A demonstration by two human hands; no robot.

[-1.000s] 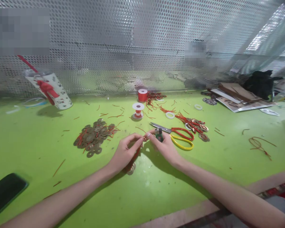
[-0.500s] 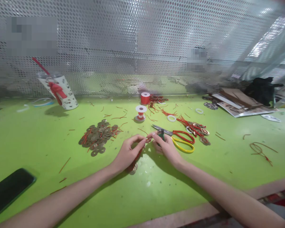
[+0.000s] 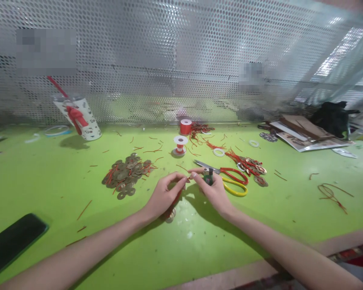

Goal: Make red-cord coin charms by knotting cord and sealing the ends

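My left hand (image 3: pixel 165 194) pinches a red cord (image 3: pixel 176 201) between thumb and forefinger. Brass-coloured coins (image 3: pixel 171 216) hang from that cord below the hand, partly hidden by it. My right hand (image 3: pixel 213 191) is closed around a small green lighter (image 3: pixel 208 176), its metal top upward. The right thumb and forefinger meet the cord's end at the left fingertips; whether they grip it I cannot tell. Just beyond the right hand lie scissors (image 3: pixel 236 175) with one red and one yellow handle, blades pointing left.
A pile of holed coins with red cords (image 3: pixel 125 173) lies to the left, corded coins (image 3: pixel 252 164) to the right. Two thread spools (image 3: pixel 180 145) (image 3: pixel 186 127) stand ahead. A patterned tumbler (image 3: pixel 86 123), a phone (image 3: pixel 21 241), cardboard (image 3: pixel 302 127) and cord scraps surround the hands.
My right fingers have shifted slightly, and the lighter now shows more clearly, a little to the right in the hand. My left hand keeps its pinch. The whole view has moved slightly.
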